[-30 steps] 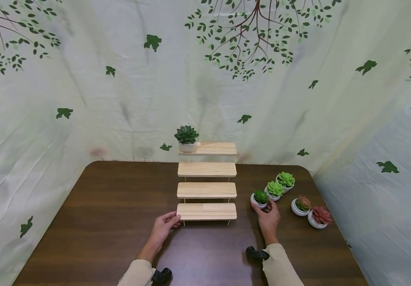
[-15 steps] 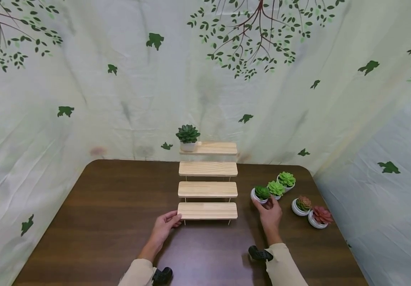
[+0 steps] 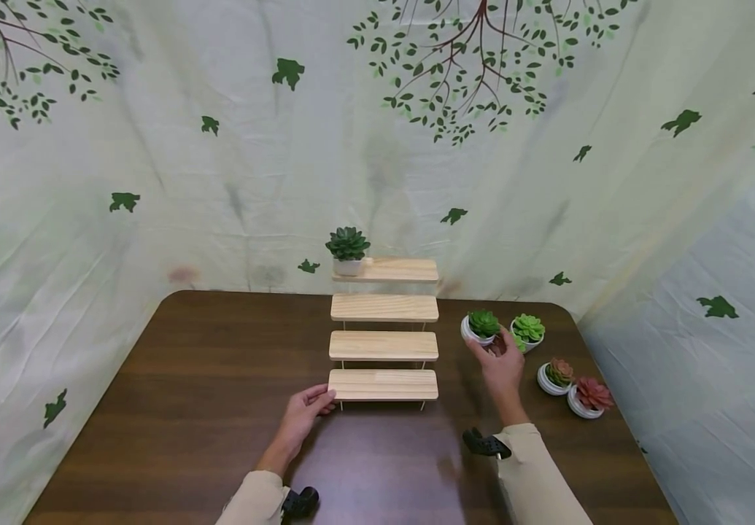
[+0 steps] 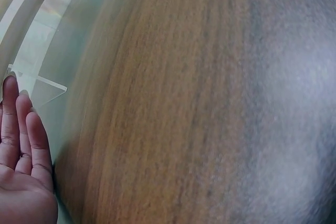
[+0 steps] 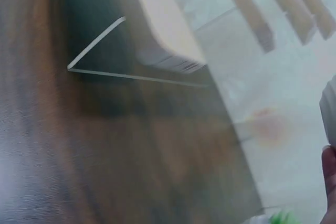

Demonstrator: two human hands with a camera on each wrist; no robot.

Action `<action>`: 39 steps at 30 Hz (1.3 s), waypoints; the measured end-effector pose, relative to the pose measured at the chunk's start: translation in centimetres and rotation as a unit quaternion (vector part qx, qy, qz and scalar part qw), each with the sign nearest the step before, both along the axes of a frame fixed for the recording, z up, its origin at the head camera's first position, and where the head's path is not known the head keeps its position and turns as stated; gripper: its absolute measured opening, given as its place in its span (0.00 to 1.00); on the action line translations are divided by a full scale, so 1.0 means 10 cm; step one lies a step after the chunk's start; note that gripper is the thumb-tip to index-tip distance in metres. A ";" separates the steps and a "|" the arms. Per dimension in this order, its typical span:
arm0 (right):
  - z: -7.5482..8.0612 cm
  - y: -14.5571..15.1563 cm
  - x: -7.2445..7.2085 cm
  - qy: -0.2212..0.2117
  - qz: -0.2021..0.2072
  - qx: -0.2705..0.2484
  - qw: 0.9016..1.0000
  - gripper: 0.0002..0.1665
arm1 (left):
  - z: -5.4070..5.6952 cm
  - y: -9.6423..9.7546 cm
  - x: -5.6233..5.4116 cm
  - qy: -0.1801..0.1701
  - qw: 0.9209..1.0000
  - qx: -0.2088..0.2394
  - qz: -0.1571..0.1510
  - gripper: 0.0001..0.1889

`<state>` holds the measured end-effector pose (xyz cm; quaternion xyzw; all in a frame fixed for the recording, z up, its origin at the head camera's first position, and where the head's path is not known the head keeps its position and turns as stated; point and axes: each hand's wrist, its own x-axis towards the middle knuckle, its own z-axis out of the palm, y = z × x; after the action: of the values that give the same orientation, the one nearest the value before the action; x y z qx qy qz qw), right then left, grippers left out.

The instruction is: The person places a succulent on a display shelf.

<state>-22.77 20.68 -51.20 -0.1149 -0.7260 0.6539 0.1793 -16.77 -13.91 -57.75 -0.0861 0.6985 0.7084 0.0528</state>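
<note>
A stepped display stand (image 3: 384, 383) with light wooden shelves and clear supports stands on the table. My left hand (image 3: 301, 415) holds the left end of its lowest shelf between thumb and fingers; in the left wrist view several fingers (image 4: 38, 140) lie straight beside a clear support. My right hand (image 3: 503, 368) grips a green potted succulent (image 3: 481, 327) by its white pot, right of the stand. At the right edge of the right wrist view only a sliver of pot (image 5: 329, 111) and fingers shows. A dark green potted succulent (image 3: 347, 248) sits at the top shelf's left end.
Behind my right hand stands a light green succulent (image 3: 528, 329), with another mostly hidden by the hand. An orange-brown succulent (image 3: 559, 373) and a red one (image 3: 592, 395) stand near the right edge of the brown table (image 3: 219, 364). A leaf-printed curtain (image 3: 252, 182) hangs behind.
My right hand has lifted the green succulent and moved it away from me, up in the head view, now covering most of a light green one. The left hand keeps its hold on the shelf.
</note>
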 end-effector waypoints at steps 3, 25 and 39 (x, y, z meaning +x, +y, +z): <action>0.09 0.00 -0.04 0.004 0.007 0.010 1.000 0.38 | 0.00 0.01 0.00 0.003 1.000 -0.001 -0.003 0.20; 0.70 -0.20 -0.47 0.057 0.115 0.058 0.990 0.36 | 0.02 0.01 0.00 0.001 1.000 -0.005 -0.002 0.21; 0.95 -0.48 -0.65 0.058 0.175 0.075 0.980 0.35 | 0.03 0.01 0.01 -0.006 1.000 -0.002 -0.001 0.20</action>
<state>-29.25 15.92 -41.70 0.0662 -0.7704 0.6241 0.1120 -16.71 -13.86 -57.49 -0.0897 0.6995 0.7066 0.0575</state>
